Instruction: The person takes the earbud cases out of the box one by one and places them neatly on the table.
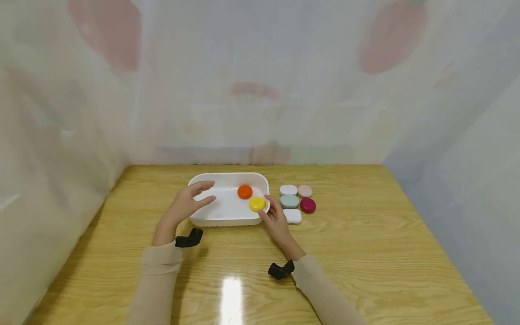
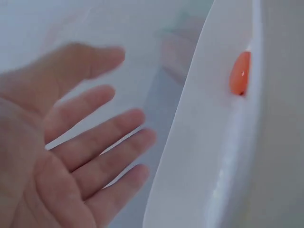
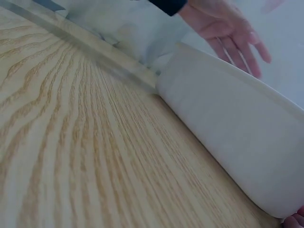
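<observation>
A white plastic tray (image 1: 225,222) lies on the table, holding a smooth orange disc (image 1: 245,192) and a yellow disc (image 1: 257,203), both soap-like. Over the tray's left end is my left hand (image 1: 188,201), its fingers spread and holding nothing. In the left wrist view its palm shows beside the tray wall. My right hand (image 1: 278,222) grips the tray's near right corner, thumb and forefinger at the rim close to the yellow disc. Only a few of its fingers (image 3: 295,220) show in the right wrist view, low against the tray; the rest of that grip is hidden.
Just right of the tray lie a white oval piece (image 1: 288,190), a pale green oval (image 1: 290,201), a white rounded block (image 1: 293,216), a pale pink disc (image 1: 304,191) and a dark red disc (image 1: 308,205). A patterned curtain (image 1: 260,122) hangs behind the wooden table (image 1: 365,253).
</observation>
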